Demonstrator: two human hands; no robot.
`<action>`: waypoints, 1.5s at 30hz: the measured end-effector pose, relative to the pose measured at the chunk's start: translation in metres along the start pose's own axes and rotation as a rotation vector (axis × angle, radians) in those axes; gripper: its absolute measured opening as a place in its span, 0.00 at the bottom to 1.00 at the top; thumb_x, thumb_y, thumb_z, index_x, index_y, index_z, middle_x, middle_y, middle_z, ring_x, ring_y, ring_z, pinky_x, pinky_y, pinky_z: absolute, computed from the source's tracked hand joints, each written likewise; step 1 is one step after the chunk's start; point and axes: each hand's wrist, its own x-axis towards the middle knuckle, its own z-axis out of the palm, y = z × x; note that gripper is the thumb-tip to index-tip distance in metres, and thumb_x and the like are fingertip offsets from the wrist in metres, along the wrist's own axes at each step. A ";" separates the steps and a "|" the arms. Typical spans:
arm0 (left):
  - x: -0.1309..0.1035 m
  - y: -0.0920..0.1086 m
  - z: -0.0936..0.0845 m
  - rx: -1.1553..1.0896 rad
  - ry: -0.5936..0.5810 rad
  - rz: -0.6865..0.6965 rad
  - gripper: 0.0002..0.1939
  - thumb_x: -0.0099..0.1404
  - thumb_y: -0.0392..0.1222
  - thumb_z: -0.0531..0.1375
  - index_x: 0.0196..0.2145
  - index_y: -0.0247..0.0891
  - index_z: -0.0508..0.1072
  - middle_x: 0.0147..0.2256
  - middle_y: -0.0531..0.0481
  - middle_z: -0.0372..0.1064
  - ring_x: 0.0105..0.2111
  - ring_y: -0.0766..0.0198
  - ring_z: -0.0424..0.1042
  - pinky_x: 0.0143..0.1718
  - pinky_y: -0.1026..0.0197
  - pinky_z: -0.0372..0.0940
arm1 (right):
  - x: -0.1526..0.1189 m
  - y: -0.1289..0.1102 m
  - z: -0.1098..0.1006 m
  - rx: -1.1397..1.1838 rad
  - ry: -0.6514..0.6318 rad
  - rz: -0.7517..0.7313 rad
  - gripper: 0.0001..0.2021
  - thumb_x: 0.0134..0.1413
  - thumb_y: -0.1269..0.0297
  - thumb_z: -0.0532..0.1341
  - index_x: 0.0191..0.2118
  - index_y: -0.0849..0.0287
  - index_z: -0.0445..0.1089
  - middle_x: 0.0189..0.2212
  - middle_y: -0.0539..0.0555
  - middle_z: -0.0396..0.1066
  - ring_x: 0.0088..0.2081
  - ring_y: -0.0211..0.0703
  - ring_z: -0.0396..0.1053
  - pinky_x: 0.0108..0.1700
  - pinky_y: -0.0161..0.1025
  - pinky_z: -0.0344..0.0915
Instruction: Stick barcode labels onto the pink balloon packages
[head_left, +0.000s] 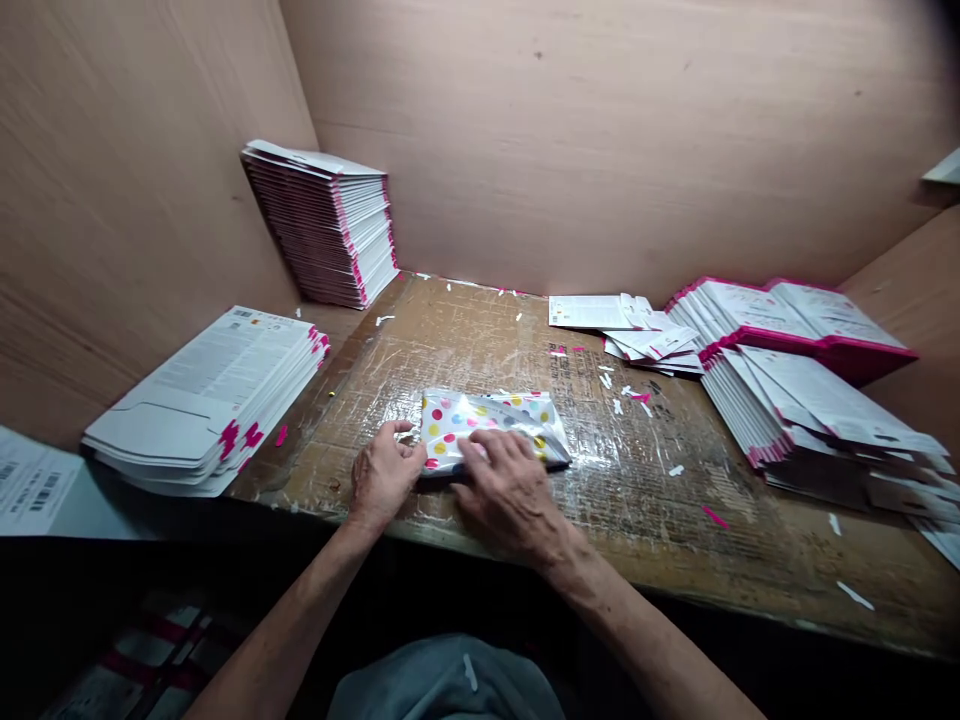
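A shiny white packet with multicoloured polka dots (442,425) lies flat near the front edge of the table. Beside its left end rests my left hand (381,475), thumb at the packet's edge and index finger a little apart from the thumb. My right hand (510,490) lies over the front middle of the packet, fingers spread and bent on the film, covering part of it. What is inside the packet is hidden by the wrapping.
White-and-pink folded cartons stand in a tall stack (322,225) at the back left, with a flat pile (202,380) before it. More cartons (795,320) lie at the right, near loose flat ones (637,325). Paper scraps dot the taped cardboard surface (480,345). Wooden walls (570,140) enclose it.
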 end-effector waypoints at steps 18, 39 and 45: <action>0.005 -0.003 0.011 -0.002 -0.120 0.661 0.20 0.61 0.41 0.58 0.51 0.38 0.74 0.43 0.43 0.76 0.45 0.53 0.74 0.50 0.51 0.67 | -0.030 0.061 -0.003 0.430 -0.124 0.589 0.21 0.67 0.53 0.48 0.34 0.61 0.73 0.27 0.53 0.73 0.29 0.43 0.69 0.31 0.35 0.61; -0.007 0.012 0.021 0.104 0.224 0.358 0.21 0.66 0.52 0.56 0.49 0.35 0.71 0.39 0.39 0.75 0.43 0.48 0.70 0.45 0.49 0.65 | 0.073 0.075 -0.010 0.215 -0.573 0.251 0.12 0.52 0.60 0.66 0.40 0.60 0.70 0.36 0.53 0.72 0.37 0.42 0.67 0.35 0.34 0.58; -0.002 0.024 0.017 -0.414 0.037 0.207 0.20 0.61 0.51 0.60 0.46 0.35 0.72 0.36 0.44 0.77 0.38 0.54 0.76 0.41 0.55 0.68 | 0.035 0.055 -0.025 0.400 -0.444 0.174 0.21 0.54 0.66 0.64 0.53 0.59 0.62 0.40 0.54 0.73 0.39 0.42 0.68 0.37 0.35 0.58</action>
